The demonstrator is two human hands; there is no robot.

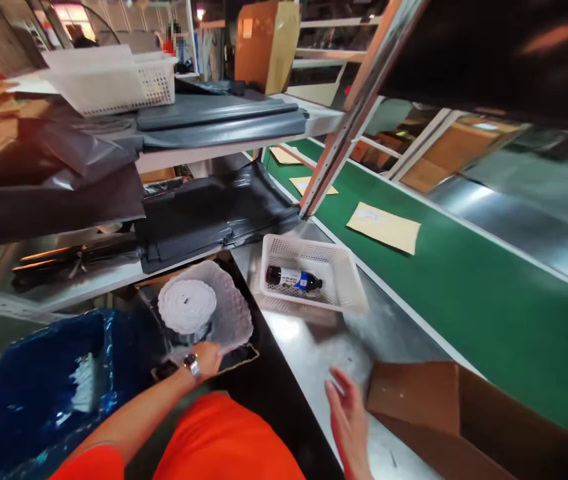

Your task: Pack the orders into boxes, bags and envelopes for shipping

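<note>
Nearest: my right hand, fingers spread and holding nothing, over the steel tabletop just beside a cardboard box. My left hand, a watch at the wrist, grips the edge of a bubble wrap sheet by its roll. Left: blue bin bag. Beyond: white basket holding a dark bottle lying flat. Farthest: green conveyor belt carrying envelopes.

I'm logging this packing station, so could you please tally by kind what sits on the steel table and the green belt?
White mesh basket: 1
Dark bottle, lying in that basket: 1
Open cardboard box, beside the right hand: 1
Tan envelopes on the belt: 3
Total: 6
</note>
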